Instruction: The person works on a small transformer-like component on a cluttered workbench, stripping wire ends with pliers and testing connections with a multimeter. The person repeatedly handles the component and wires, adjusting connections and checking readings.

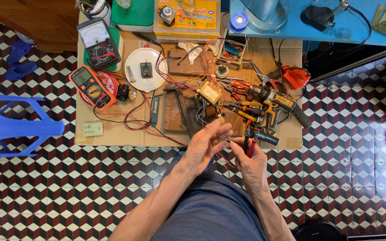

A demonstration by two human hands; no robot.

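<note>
Hands at wire, over cardboard work mat

Left hand (204,145) pinching thin wire (223,139); right hand (250,161) gripping red-handled pliers (251,142); small transformer (210,94) and cordless drill (275,103) near.

The cardboard sheet (112,134) lies on the tiled floor (68,196). On the sheet, two multimeters (92,87) sit at the left, one behind the other. A round plate (146,69) lies to their right. The transformer (210,93) sits near the centre, with the cordless drill (275,105) to its right. The left hand (204,145) and right hand (250,163) meet at the sheet's near edge, in front of the transformer. A plastic stool (12,127) stands left of the sheet.
</note>
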